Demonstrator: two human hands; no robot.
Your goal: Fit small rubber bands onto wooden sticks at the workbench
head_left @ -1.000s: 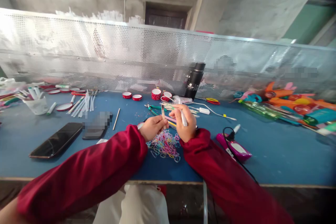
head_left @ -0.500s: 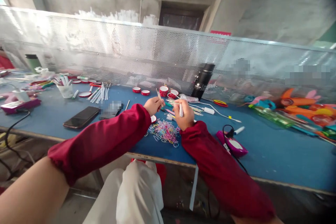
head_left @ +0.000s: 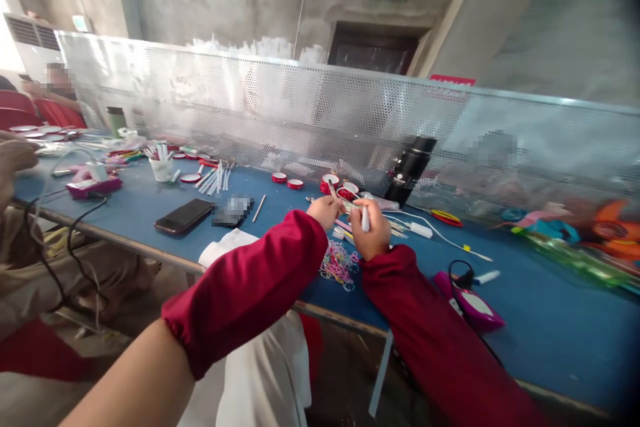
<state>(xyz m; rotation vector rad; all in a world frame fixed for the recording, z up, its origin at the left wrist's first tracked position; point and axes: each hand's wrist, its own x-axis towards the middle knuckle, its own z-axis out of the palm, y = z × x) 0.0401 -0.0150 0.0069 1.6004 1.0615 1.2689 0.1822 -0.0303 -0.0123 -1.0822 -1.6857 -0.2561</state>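
My left hand (head_left: 326, 211) is closed in a pinch on a thin pale stick (head_left: 333, 189), which points up from the fingers. Close beside it, my right hand (head_left: 374, 227) is curled round a white marker (head_left: 365, 218). Its fingertips reach toward the left hand's fingers; whether they touch the stick I cannot make out. Below both hands lies a heap of small coloured rubber bands (head_left: 340, 263) on the blue table (head_left: 540, 320). Pens and thin sticks (head_left: 399, 228) lie partly hidden behind the right hand.
Red round tins (head_left: 330, 181) and a black thermos (head_left: 411, 170) stand by the perforated metal screen (head_left: 280, 100). A phone (head_left: 184, 215) and a cup of markers (head_left: 161, 168) are to the left. A purple power strip (head_left: 470, 303) lies right. Another person's hand (head_left: 17, 153) shows far left.
The camera has turned left, bringing another person into view. My hands have come closer together, with the stick and marker still in them.
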